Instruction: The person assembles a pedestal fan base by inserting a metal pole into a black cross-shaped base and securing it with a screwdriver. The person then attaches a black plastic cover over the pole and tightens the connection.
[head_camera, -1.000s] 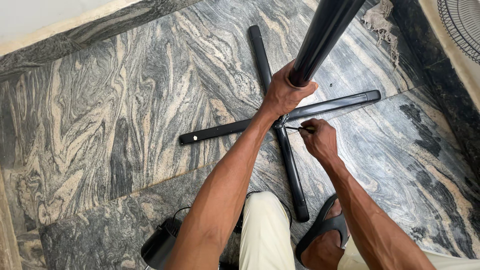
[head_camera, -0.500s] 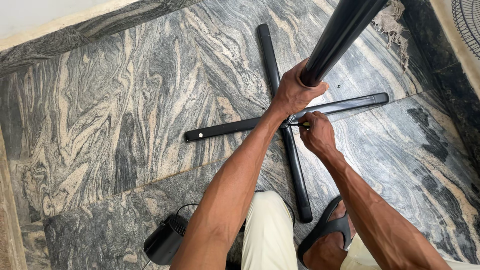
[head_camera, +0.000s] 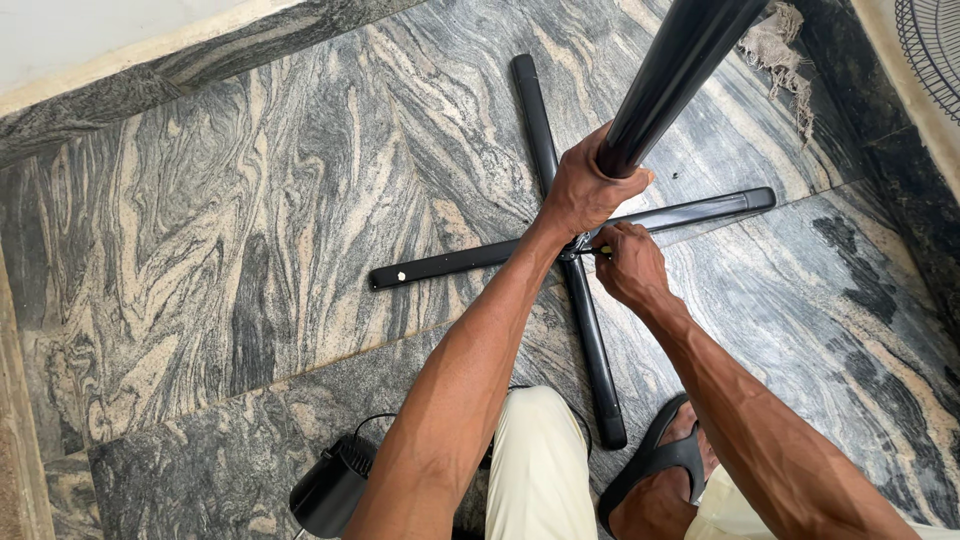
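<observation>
The grip of the left hand is clenched around the lower end of a black pole, which rises steeply toward the top edge of the view, and it keeps the pole on the centre of a black cross-shaped base that lies flat on the marble floor. The right hand is closed on a small screwdriver with a yellowish handle; its thin tip points at the joint where the four arms of the base meet, just under the left hand. I judge that the step in hand is the work on a screw at this joint, though the screw itself is too small to see. The next move probably calls for the pole to stay steady while the tool turns without slipping out. Near the bottom edge of the floor a black motor housing lies beside the knee, and a sandal shows there too.
</observation>
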